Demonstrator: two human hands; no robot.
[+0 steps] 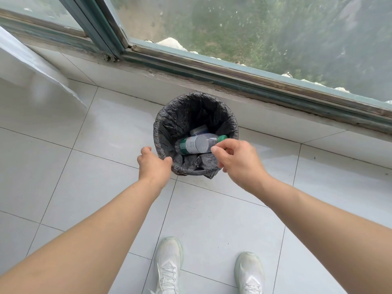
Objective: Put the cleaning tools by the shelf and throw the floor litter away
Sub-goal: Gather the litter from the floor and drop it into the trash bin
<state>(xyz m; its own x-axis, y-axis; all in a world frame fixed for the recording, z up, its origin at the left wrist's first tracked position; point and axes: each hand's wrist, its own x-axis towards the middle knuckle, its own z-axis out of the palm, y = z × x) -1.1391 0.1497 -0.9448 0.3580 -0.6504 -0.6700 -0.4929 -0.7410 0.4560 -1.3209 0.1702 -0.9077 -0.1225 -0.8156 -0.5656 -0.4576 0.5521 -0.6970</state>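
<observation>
A round bin (161,132) with a black liner stands on the tiled floor below the window. A clear plastic bottle (197,144) with a green label and green cap lies level over the bin's mouth. My right hand (237,160) pinches the bottle's neck between thumb and forefinger, just under the cap. My left hand (153,164) hovers at the bin's near left rim with loosely curled fingers, and its thumb is at the liner's edge. A second clear container (198,130) lies deeper inside the bin.
A low tiled sill and a large window with a dark metal frame (233,75) run behind the bin. A white curtain (31,66) hangs at the left. My white shoes (168,266) stand on the pale floor tiles in front of the bin.
</observation>
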